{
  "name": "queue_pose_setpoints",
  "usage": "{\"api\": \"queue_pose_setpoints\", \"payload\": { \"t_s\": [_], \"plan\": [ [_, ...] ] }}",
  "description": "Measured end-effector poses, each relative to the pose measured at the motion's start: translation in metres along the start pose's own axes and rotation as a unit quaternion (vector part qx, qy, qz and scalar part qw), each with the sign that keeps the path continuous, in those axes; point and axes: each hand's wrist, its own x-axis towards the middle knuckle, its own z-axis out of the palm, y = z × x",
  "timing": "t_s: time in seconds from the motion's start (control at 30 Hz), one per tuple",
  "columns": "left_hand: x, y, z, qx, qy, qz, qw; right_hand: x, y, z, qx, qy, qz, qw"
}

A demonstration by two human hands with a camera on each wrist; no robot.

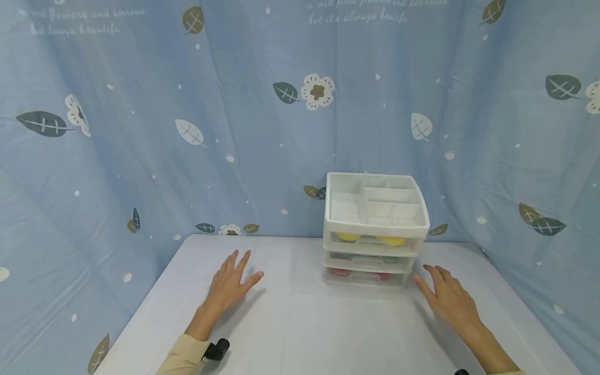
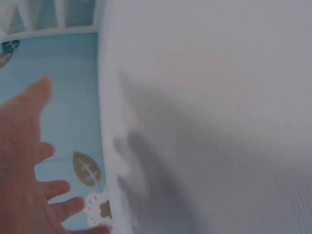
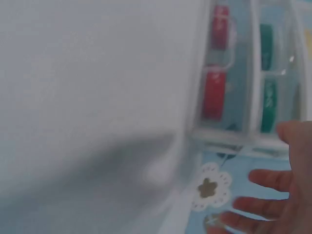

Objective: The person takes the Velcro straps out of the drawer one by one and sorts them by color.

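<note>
A white drawer organizer (image 1: 375,229) with three clear-fronted drawers stands at the back of the table, right of centre. Through its drawer fronts show yellow items on top, green items (image 3: 267,105) in the middle and red items (image 3: 214,92) at the bottom. My left hand (image 1: 229,286) hovers above the table left of the organizer, fingers spread and holding nothing. On the other side, my right hand (image 1: 450,302) is just right of the organizer's lower front, fingers extended, apart from it in the head view.
A white table (image 1: 300,333) spreads under both hands. Behind and along both sides hangs a blue curtain (image 1: 253,135) with leaf and flower prints. The organizer's top tray (image 1: 346,205) is divided into several compartments. A black wrist camera (image 1: 217,349) sits on the left sleeve.
</note>
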Motion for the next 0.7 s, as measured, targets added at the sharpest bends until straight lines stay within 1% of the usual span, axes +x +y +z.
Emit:
{"api": "queue_pose_setpoints", "payload": {
  "t_s": [0.07, 0.1, 0.17, 0.23, 0.33, 0.43, 0.53, 0.57, 0.67, 0.7],
  "plan": [
    [0.003, 0.003, 0.000, -0.037, -0.002, 0.002, 0.9993, -0.001, -0.007, -0.005, 0.015, 0.011, 0.003, 0.9998],
    [0.005, 0.005, 0.000, -0.063, -0.005, 0.002, 0.9980, -0.002, -0.011, -0.007, 0.025, 0.019, 0.003, 0.9995],
    [0.008, 0.012, 0.000, -0.114, -0.009, 0.008, 0.9934, -0.002, -0.020, -0.010, 0.045, 0.042, -0.002, 0.9981],
    [0.012, 0.020, 0.000, -0.167, -0.019, 0.015, 0.9857, -0.001, -0.030, -0.011, 0.076, 0.066, -0.012, 0.9949],
    [0.017, 0.035, -0.002, -0.229, -0.038, 0.022, 0.9725, 0.002, -0.046, -0.012, 0.119, 0.097, -0.030, 0.9877],
    [0.024, 0.052, -0.004, -0.274, -0.055, 0.030, 0.9597, 0.005, -0.061, -0.012, 0.169, 0.104, -0.039, 0.9794],
    [0.032, 0.071, -0.007, -0.300, -0.063, 0.050, 0.9506, 0.008, -0.072, -0.010, 0.229, 0.089, -0.036, 0.9687],
    [0.035, 0.078, -0.009, -0.305, -0.062, 0.059, 0.9484, 0.009, -0.075, -0.010, 0.257, 0.079, -0.031, 0.9628],
    [0.044, 0.098, -0.013, -0.312, -0.057, 0.083, 0.9446, 0.013, -0.084, -0.009, 0.335, 0.046, -0.013, 0.9411],
    [0.048, 0.105, -0.014, -0.315, -0.053, 0.093, 0.9429, 0.014, -0.087, -0.009, 0.361, 0.034, -0.004, 0.9321]
  ]
}}
